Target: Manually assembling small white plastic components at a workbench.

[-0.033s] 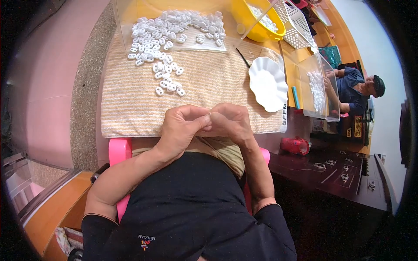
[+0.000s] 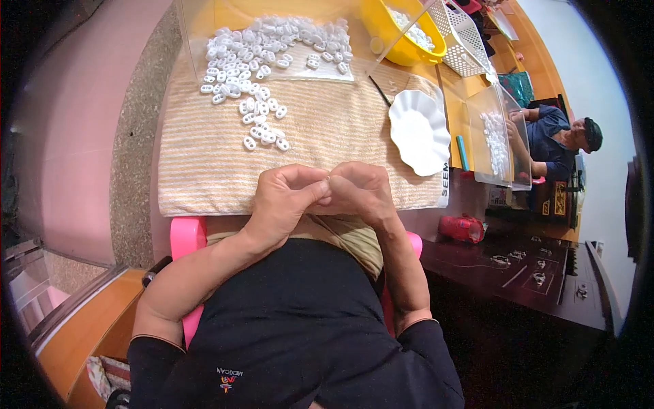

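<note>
My left hand [image 2: 286, 201] and my right hand [image 2: 364, 192] meet at the front edge of a striped beige towel [image 2: 197, 163]. Thumbs and fingers are pinched together, tip against tip. Whatever lies between them is too small or too covered to make out. Beyond my hands, small white oval pieces with two holes [image 2: 262, 129] trail across the towel toward a larger heap [image 2: 272, 41] in a clear open-fronted bin [image 2: 192, 58]. To the right on the towel sits a white plate with a wavy rim [image 2: 419, 133].
A thin black stick [image 2: 379, 90] lies beside the plate. Farther right stand a yellow basin [image 2: 409, 58] with white pieces, a white perforated basket [image 2: 460, 41] and another clear bin [image 2: 484, 170]. A person in dark blue [image 2: 548, 136] works there. A red package [image 2: 462, 228] lies nearer me.
</note>
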`<state>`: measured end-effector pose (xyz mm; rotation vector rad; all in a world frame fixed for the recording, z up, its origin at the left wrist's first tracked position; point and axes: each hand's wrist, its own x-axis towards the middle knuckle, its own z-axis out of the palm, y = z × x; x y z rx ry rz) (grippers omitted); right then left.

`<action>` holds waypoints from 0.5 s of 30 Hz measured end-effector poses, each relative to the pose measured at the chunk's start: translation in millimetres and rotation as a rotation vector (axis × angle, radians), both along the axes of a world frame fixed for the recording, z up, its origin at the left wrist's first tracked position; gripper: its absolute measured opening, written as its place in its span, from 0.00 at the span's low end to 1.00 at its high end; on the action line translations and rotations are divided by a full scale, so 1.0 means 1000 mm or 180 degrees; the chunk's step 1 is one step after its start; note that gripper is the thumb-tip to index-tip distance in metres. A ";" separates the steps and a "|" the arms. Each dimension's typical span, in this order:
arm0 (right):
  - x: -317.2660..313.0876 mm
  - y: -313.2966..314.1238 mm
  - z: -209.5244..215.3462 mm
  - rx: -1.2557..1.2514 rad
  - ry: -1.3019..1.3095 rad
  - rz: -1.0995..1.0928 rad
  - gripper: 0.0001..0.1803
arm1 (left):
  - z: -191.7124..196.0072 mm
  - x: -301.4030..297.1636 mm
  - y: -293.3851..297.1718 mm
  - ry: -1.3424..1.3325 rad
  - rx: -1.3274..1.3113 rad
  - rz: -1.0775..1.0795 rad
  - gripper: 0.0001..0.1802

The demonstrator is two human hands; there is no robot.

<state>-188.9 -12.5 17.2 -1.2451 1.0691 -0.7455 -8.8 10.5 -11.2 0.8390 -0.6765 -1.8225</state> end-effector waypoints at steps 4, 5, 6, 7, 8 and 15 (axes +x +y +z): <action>-0.003 -0.002 -0.005 -0.0083 0.0090 -0.0016 0.10 | 0.003 0.002 -0.006 -0.0042 0.0125 -0.0086 0.09; -0.003 -0.003 -0.008 -0.0103 0.0019 -0.0061 0.10 | 0.003 0.002 -0.007 0.0093 0.0223 -0.0094 0.09; -0.004 -0.003 -0.010 -0.0106 0.0014 -0.0059 0.10 | 0.003 0.003 -0.008 0.0087 0.0219 -0.0092 0.09; -0.004 -0.003 -0.011 -0.0092 -0.0034 -0.0076 0.09 | 0.004 0.003 -0.008 0.0128 0.0254 -0.0101 0.09; -0.005 -0.003 -0.011 -0.0077 -0.0082 -0.0091 0.09 | 0.005 0.003 -0.009 0.0169 0.0289 -0.0110 0.09; -0.007 -0.004 -0.012 0.0075 -0.0349 -0.0062 0.09 | 0.008 0.004 -0.010 0.0206 0.0367 -0.0149 0.08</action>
